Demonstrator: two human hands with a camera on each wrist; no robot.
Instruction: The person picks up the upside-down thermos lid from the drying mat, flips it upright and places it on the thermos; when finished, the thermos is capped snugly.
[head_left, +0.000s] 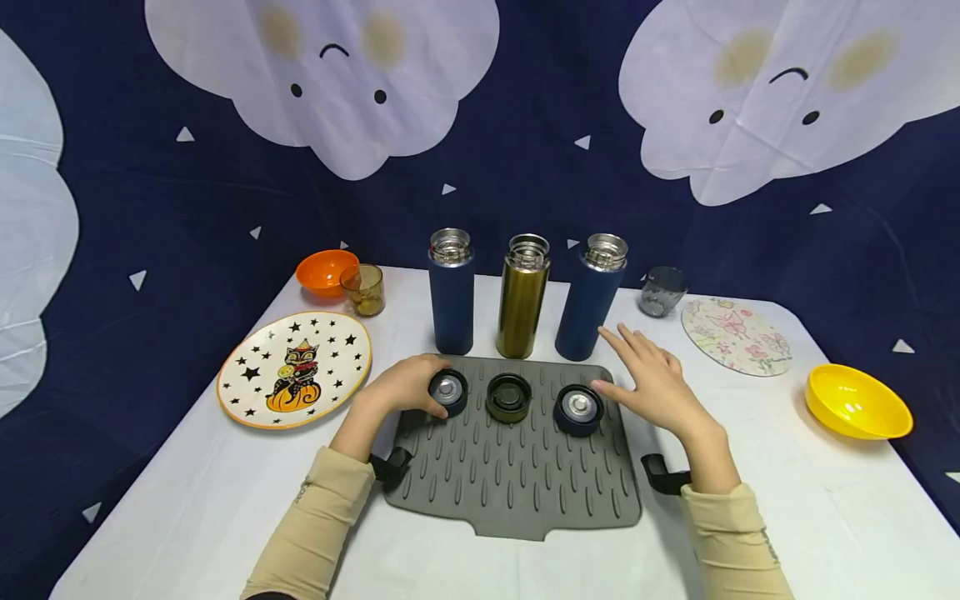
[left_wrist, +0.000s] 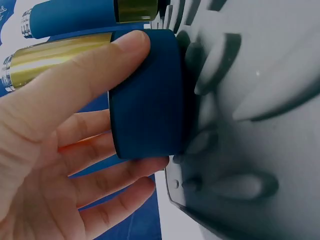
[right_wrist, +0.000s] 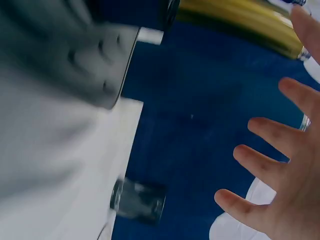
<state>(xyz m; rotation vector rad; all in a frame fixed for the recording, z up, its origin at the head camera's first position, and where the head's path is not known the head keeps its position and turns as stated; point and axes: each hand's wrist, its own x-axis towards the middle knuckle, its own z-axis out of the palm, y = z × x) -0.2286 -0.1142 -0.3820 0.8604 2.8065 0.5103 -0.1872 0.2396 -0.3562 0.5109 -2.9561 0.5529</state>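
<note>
My left hand grips a dark blue bottle lid at the upper left of the grey ridged mat. In the left wrist view, the thumb lies across the side of that lid. My right hand is spread and holds nothing, just right of a second dark blue lid. Between these two sits an olive-gold lid. Behind the mat stand three lidless bottles: a blue one, a gold one and a second blue one, which looks tilted.
At the left are a cat-patterned plate, an orange bowl and an amber glass. A grey glass, a floral round board and a yellow bowl lie to the right. A dark blue cloth hangs behind.
</note>
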